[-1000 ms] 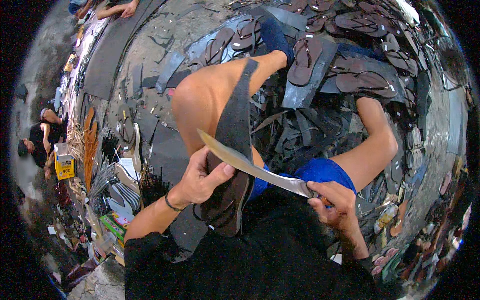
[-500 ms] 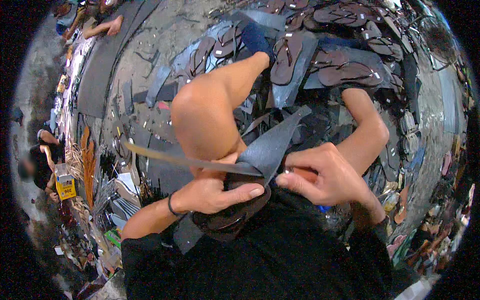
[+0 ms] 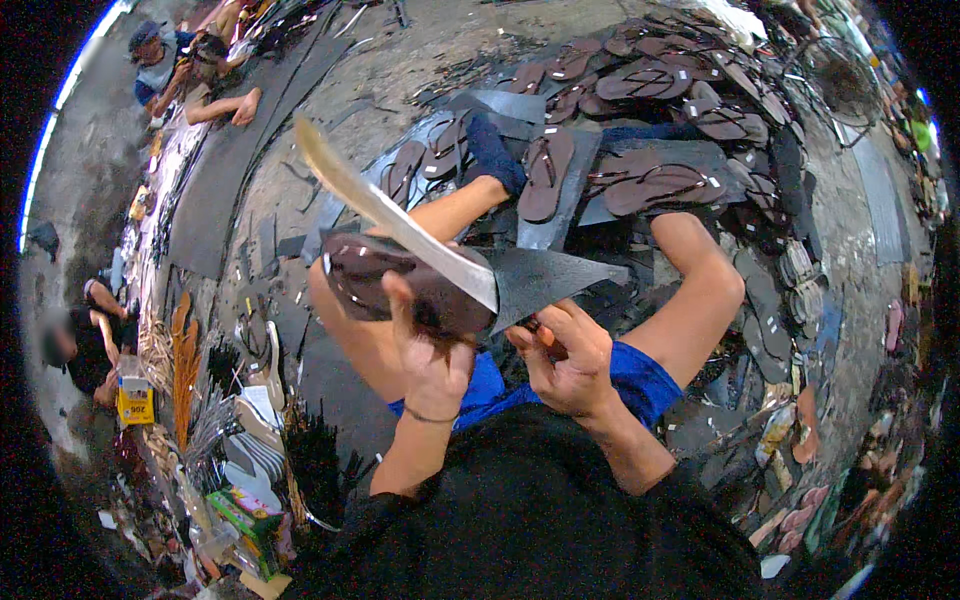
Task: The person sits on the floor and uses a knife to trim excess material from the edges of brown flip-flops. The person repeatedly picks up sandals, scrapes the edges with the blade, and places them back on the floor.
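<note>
My left hand [image 3: 435, 365] grips a dark brown flip-flop [image 3: 360, 280] over my lap, with the thumb up against it. Its thong straps show toward the left end. From the right end of the flip-flop a long curved strip [image 3: 400, 228] sweeps up and left, tan at the tip and pale, shiny grey lower down. A pointed dark grey sheet piece [image 3: 550, 283] sticks out to the right of the same end. Just below that sheet is my right hand [image 3: 570, 355], its fingers curled closed around something small and brownish that I cannot make out.
Many brown flip-flops [image 3: 660, 187] lie on the floor ahead and to the right, some on grey sheets [image 3: 560, 225]. Scraps and bundled strips [image 3: 183, 350] lie at left near a yellow box [image 3: 133, 400]. Other people [image 3: 165, 75] sit along the left side.
The flip-flop has been raised and turned so its strapped face shows. The curved strip now points steeply up and left; the grey sheet points right. My right hand has moved slightly left.
</note>
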